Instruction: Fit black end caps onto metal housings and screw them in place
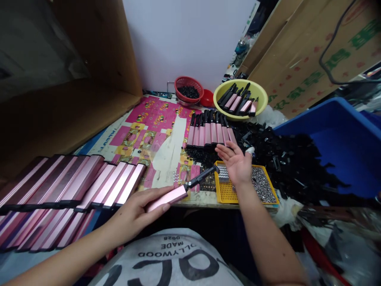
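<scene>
My left hand (139, 212) is closed around a long pink bar with a black end piece (178, 191), held slanted over the table's front edge. My right hand (236, 163) hovers palm up with fingers spread above a yellow tray (228, 192) filled with small silver parts; it holds nothing that I can see. Just beyond it lies a row of pink bars with black ends (210, 131), and small black rings (198, 154) are scattered in front of that row.
Stacks of long pink bars (68, 186) fill the left. A yellow bowl (257, 91) holds more pink bars; a red basket (189, 89) holds black bits. A heap of black parts (285, 159) spreads right, beside a blue bin (336, 135). Cardboard walls stand on both sides.
</scene>
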The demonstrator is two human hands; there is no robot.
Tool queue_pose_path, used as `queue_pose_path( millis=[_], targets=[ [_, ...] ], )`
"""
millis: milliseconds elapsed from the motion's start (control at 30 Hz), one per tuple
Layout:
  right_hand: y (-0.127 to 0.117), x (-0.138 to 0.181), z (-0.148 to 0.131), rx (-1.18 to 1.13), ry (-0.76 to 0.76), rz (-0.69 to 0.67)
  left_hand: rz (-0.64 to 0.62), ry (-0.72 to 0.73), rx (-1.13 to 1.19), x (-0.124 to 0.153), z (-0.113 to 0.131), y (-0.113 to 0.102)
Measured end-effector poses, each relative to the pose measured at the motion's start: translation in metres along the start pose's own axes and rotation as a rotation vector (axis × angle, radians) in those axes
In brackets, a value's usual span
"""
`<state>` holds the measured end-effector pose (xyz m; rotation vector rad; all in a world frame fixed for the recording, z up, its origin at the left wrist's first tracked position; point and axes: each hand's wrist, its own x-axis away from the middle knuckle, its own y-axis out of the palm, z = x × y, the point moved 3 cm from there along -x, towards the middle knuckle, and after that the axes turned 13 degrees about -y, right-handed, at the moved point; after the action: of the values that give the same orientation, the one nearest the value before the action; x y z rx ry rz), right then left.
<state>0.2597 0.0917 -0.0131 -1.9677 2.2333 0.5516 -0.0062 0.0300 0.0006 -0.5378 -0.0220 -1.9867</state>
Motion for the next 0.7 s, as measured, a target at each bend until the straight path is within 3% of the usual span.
queue_pose_path(
  millis=[67, 200, 300, 400, 467, 533, 633, 700],
  targets=[
    [0.015, 0.003, 0.004, -0.023, -0.006, -0.074, -0.042, 0.096, -0.111, 0.000, 0.008, 0.006],
    [0.073, 0.030, 0.026, -0.214, 0.074, -0.265, -0.083, 0.173, -0.209, -0.007, 0.011, 0.029],
    [0.092, 0.039, 0.033, -0.230, 0.071, -0.204, -0.046, 0.199, -0.273, -0.009, 0.008, 0.038],
    [0.088, 0.040, 0.026, -0.112, 0.043, -0.145, -0.017, 0.163, -0.318, -0.009, 0.001, 0.031],
    [0.081, 0.038, 0.017, 0.049, -0.029, -0.224, 0.080, 0.118, -0.354, -0.010, -0.007, 0.008],
    [0.068, 0.034, 0.011, 0.205, -0.115, -0.286, 0.337, 0.087, -0.454, -0.011, -0.014, -0.031],
    [0.042, 0.029, 0.014, 0.264, -0.103, -0.164, 0.777, -0.005, -0.806, -0.002, -0.026, -0.096],
    [0.028, 0.029, 0.021, 0.259, -0.067, -0.122, 0.885, -0.117, -1.044, 0.004, -0.035, -0.127]
  ],
)
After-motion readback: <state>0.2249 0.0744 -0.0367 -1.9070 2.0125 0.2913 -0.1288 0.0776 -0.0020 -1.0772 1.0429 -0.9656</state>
